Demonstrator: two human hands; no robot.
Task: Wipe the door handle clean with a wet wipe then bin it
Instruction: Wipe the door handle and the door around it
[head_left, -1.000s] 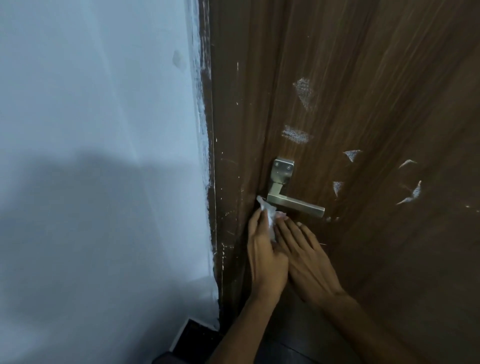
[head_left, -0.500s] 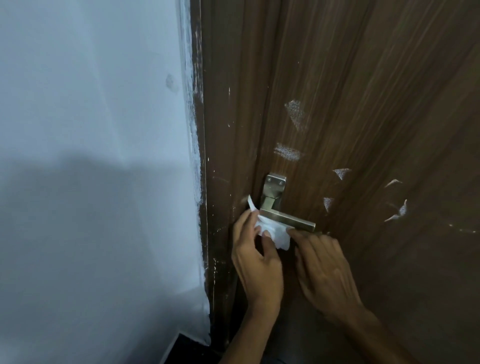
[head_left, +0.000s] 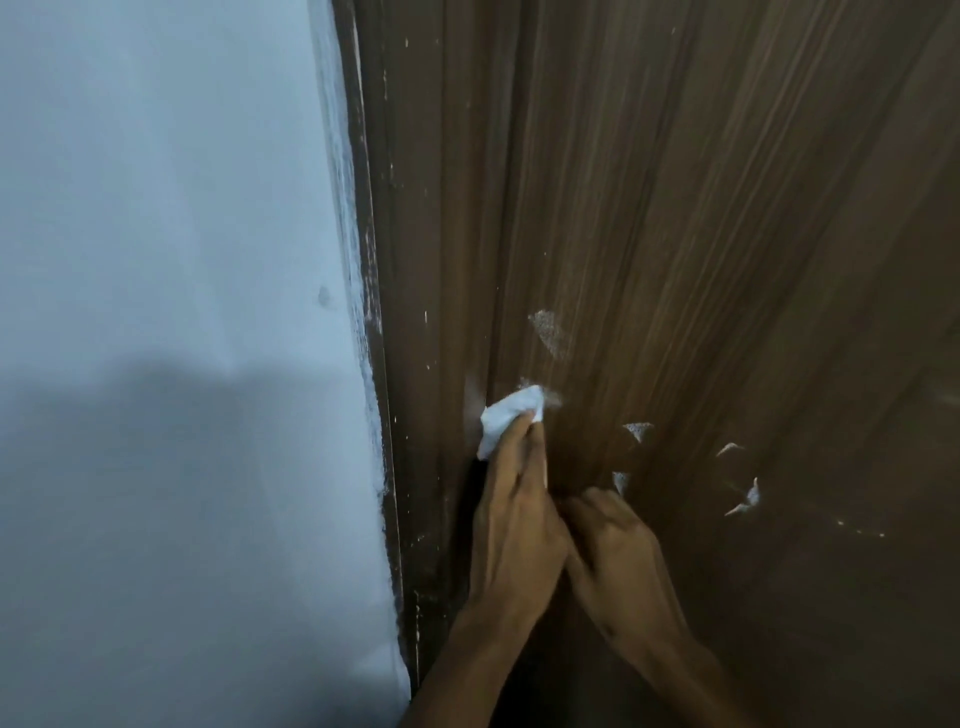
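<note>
A: Left hand (head_left: 511, 514) is up against the brown door (head_left: 701, 234), fingers curled round the wet wipe (head_left: 506, 421), gripping it. The wipe is white, scrunched into a soft wad, bulging out above the fingertips.

B: And where does the wipe sit?

A: Pressed to the door near its left edge, just right of the frame (head_left: 374, 364), below a chalky white smudge (head_left: 549, 332).

B: The door handle?

A: Hidden. Both hands cover that spot, so no metal shows.

B: Right hand (head_left: 613, 545)?

A: Just beside the left, touching it, fingers bent in toward the door. It's blurred; I cannot tell whether it holds anything.

B: The door itself?

A: Dark wood grain, with small white flecks (head_left: 743, 499) scattered to the right of the hands. Pale wall (head_left: 156, 260) on the left, shadowed across its lower half.
</note>
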